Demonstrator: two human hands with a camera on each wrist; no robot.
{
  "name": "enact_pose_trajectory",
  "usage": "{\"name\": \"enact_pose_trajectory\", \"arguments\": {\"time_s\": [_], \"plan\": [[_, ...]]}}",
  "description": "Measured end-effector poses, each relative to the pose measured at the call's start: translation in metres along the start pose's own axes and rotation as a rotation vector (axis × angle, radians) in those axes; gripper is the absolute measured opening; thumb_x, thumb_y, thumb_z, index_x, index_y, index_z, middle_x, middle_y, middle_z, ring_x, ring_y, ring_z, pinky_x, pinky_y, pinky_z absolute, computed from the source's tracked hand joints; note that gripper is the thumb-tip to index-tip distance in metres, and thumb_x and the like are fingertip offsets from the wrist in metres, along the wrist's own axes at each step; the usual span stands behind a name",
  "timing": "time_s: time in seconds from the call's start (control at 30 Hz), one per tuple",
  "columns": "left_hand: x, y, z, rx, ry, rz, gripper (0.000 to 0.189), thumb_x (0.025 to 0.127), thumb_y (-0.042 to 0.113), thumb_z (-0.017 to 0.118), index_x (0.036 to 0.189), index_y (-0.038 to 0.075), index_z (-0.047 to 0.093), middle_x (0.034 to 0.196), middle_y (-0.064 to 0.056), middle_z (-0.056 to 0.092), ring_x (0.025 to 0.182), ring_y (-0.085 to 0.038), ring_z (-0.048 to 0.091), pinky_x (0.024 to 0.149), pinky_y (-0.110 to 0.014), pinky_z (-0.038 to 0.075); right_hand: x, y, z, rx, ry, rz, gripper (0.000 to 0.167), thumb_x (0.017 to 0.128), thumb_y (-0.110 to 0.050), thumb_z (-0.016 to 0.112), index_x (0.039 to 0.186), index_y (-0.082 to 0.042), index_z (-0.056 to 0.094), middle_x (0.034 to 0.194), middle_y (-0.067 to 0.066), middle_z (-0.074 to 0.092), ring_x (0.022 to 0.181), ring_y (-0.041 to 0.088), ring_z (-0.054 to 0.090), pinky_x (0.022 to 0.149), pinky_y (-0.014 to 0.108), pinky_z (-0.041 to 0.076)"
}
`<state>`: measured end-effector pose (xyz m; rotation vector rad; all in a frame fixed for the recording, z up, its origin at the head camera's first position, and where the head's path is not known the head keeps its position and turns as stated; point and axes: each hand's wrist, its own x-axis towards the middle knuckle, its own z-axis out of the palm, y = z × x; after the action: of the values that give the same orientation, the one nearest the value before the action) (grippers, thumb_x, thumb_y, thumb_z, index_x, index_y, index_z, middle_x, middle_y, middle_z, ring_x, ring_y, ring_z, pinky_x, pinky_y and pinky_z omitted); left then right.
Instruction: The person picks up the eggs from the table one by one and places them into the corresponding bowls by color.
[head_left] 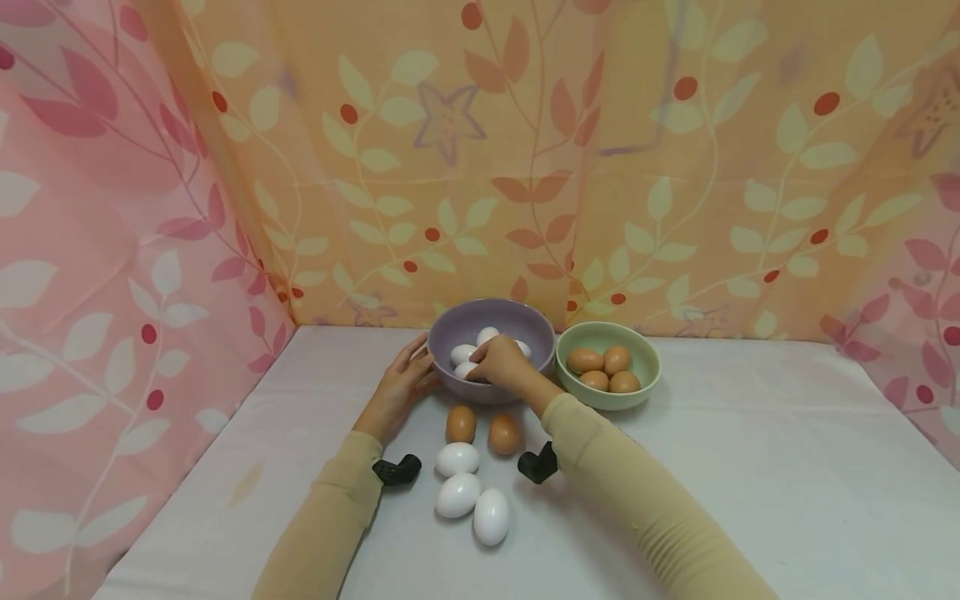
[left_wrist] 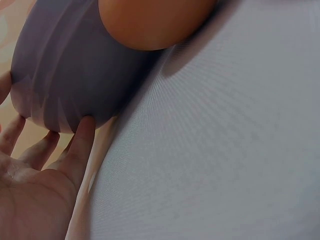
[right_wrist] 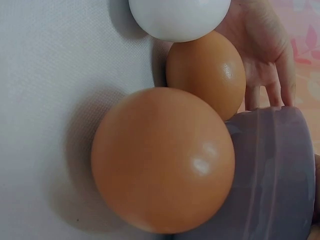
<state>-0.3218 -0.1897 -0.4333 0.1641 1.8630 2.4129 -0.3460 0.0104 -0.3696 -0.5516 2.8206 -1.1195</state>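
Note:
A purple bowl (head_left: 491,310) near the back of the table holds several white eggs. My right hand (head_left: 504,364) reaches into it over the near rim, fingers bent around a white egg (head_left: 466,371) at the near left inside. Part of that egg is hidden by the fingers. My left hand (head_left: 405,385) rests its fingertips against the bowl's left outer wall, fingers spread and fairly straight, as the left wrist view also shows. Just in front of the bowl stand two brown eggs, one at left (head_left: 461,425) and one at right (head_left: 505,435).
Touching or nearly touching the purple bowl on its right is a green bowl (head_left: 647,367) with several brown eggs. Three white eggs (head_left: 457,495) lie between my forearms on the white-covered table (head_left: 750,467). Patterned curtains (head_left: 525,167) hang behind and at both sides.

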Motion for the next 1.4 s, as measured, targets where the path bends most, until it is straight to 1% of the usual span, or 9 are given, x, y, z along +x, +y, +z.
{"name": "enact_pose_trajectory", "arguments": {"time_s": [0.17,0.47,0.63,0.73,0.8,0.97,1.07,1.23,1.4], "plan": [[0.0,-0.001,0.0,0.005,0.015,-0.008,0.057,0.105,0.019,0.05,0.157,0.02,0.028,0.161,-0.009,0.033,0.139,-0.028,0.043,0.111,-0.04,0.041,-0.001,-0.001,0.001,-0.023,-0.011,0.007,0.027,0.072,-0.012,0.085,0.096,-0.001,0.079,0.094,0.01,0.078,0.098,0.025,0.068,0.092,0.031,0.053],[-0.001,0.001,0.001,0.014,0.017,-0.009,0.057,0.105,0.02,0.051,0.157,0.021,0.028,0.162,-0.009,0.032,0.14,-0.029,0.042,0.112,-0.042,0.04,-0.002,-0.004,0.0,-0.048,-0.007,0.021,0.026,0.073,-0.01,0.084,0.096,-0.001,0.079,0.096,0.01,0.078,0.102,0.027,0.067,0.102,0.037,0.048],[0.001,0.0,-0.001,0.005,0.006,-0.011,0.057,0.105,0.02,0.051,0.157,0.021,0.028,0.161,-0.009,0.032,0.142,-0.028,0.041,0.104,-0.03,0.047,-0.003,-0.004,0.0,-0.047,-0.011,0.026,0.027,0.074,-0.01,0.083,0.098,-0.001,0.078,0.097,0.01,0.078,0.1,0.025,0.068,0.094,0.034,0.052],[0.001,-0.002,-0.001,0.008,0.004,-0.014,0.057,0.105,0.02,0.05,0.157,0.021,0.028,0.161,-0.009,0.033,0.141,-0.026,0.043,0.104,-0.029,0.047,-0.005,-0.002,0.0,-0.025,0.014,0.026,0.029,0.073,-0.011,0.084,0.1,-0.001,0.078,0.097,0.01,0.078,0.096,0.023,0.069,0.088,0.03,0.054],[0.001,-0.003,-0.001,0.017,0.003,-0.015,0.057,0.105,0.019,0.05,0.158,0.021,0.028,0.162,-0.009,0.032,0.139,-0.025,0.044,0.108,-0.032,0.045,-0.008,0.0,0.0,0.013,0.053,0.02,0.031,0.072,-0.011,0.085,0.101,-0.001,0.078,0.096,0.01,0.078,0.092,0.022,0.07,0.082,0.027,0.054],[0.002,-0.004,-0.001,0.02,0.0,-0.013,0.058,0.105,0.02,0.051,0.158,0.02,0.027,0.162,-0.01,0.031,0.14,-0.026,0.043,0.116,-0.045,0.036,-0.02,0.003,-0.009,0.224,0.115,-0.003,0.035,0.077,-0.008,0.082,0.11,0.0,0.075,0.104,0.015,0.076,0.099,0.025,0.072,0.076,0.025,0.057],[0.001,-0.002,-0.001,0.013,0.001,-0.011,0.057,0.105,0.02,0.051,0.157,0.02,0.028,0.162,-0.009,0.031,0.141,-0.027,0.041,0.114,-0.042,0.039,-0.031,0.004,-0.016,0.335,0.11,-0.005,0.038,0.08,-0.009,0.081,0.115,0.001,0.072,0.111,0.018,0.074,0.104,0.027,0.07,0.076,0.025,0.058],[0.001,0.0,-0.001,0.023,0.015,-0.012,0.056,0.105,0.02,0.051,0.157,0.021,0.03,0.162,-0.01,0.032,0.139,-0.026,0.043,0.107,-0.036,0.044,-0.053,0.008,-0.027,0.461,0.113,0.015,0.04,0.08,-0.013,0.081,0.117,0.0,0.072,0.119,0.019,0.071,0.111,0.03,0.068,0.082,0.026,0.058],[0.002,-0.001,-0.003,0.027,0.017,-0.013,0.057,0.104,0.021,0.051,0.157,0.021,0.029,0.162,-0.01,0.03,0.139,-0.027,0.043,0.109,-0.037,0.044,-0.073,0.014,-0.035,0.498,0.135,0.005,0.037,0.08,-0.014,0.082,0.115,-0.003,0.072,0.119,0.016,0.072,0.116,0.029,0.067,0.093,0.031,0.056]]}}
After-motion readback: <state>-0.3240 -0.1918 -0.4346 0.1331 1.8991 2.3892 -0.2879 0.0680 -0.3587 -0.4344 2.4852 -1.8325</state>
